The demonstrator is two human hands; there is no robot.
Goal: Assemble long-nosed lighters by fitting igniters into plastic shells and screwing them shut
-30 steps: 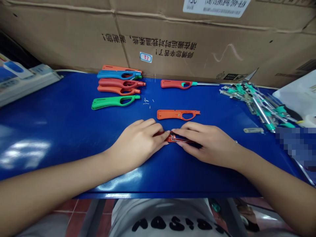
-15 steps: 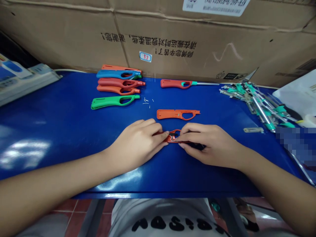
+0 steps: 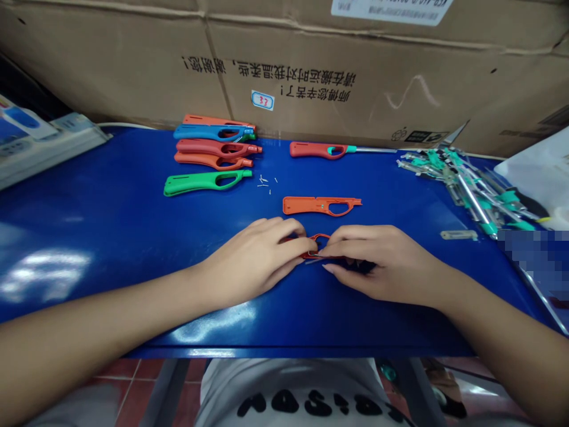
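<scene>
In the head view, an orange-red lighter shell half (image 3: 320, 236) lies at the middle of the table, mostly covered by my fingers. My left hand (image 3: 260, 255) is closed around its left end. Closed too, my right hand (image 3: 384, 258) has its fingertips pressed at the shell's middle, near a small dark wire-like part. Just below these fingers a thin greyish strip (image 3: 313, 261) shows. Beyond my hands lies another orange lighter shell half (image 3: 304, 206), its inner side up.
Several coloured lighter shells (image 3: 207, 182) lie stacked at back left, beside tiny white pins (image 3: 263, 180). A red lighter (image 3: 313, 150) with a metal tube lies near the cardboard box (image 3: 146, 71). Metal tubes with teal parts (image 3: 466, 184) are heaped at right.
My left fingers have moved slightly right over the shell, covering more of it. The shell's inside shows less, and the thin greyish strip has come into sight below it.
</scene>
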